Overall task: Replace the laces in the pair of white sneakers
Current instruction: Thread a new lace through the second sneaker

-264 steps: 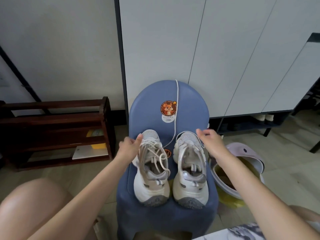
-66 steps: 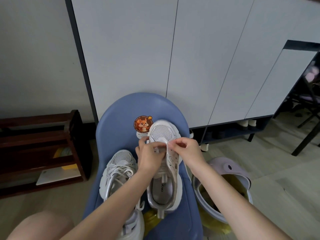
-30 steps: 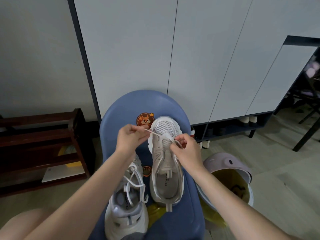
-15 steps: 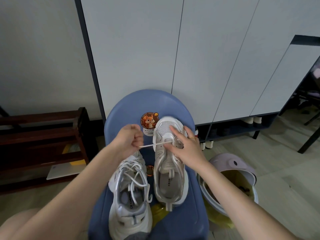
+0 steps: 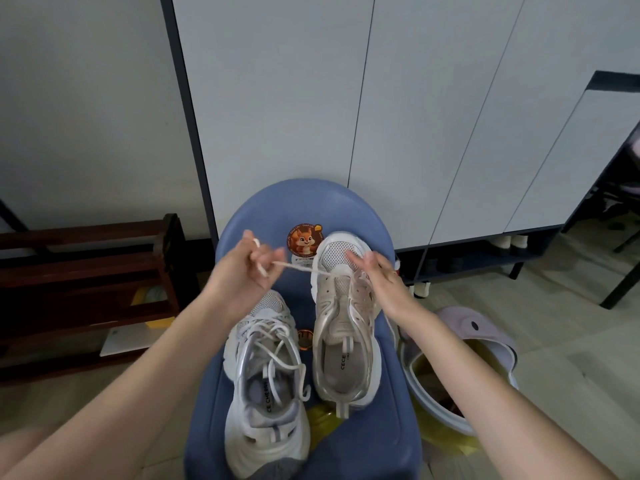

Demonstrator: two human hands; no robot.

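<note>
The left hand (image 5: 242, 275), pinching the lace (image 5: 299, 267), has drawn it farther out leftward and higher. The right hand (image 5: 377, 282) still presses the right sneaker (image 5: 343, 327), fingers now curled at its eyelets.

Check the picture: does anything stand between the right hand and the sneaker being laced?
Nothing visible does. The right hand already rests on the right sneaker by its eyelets, while the left hand pinches the lace pulled leftward.
</note>
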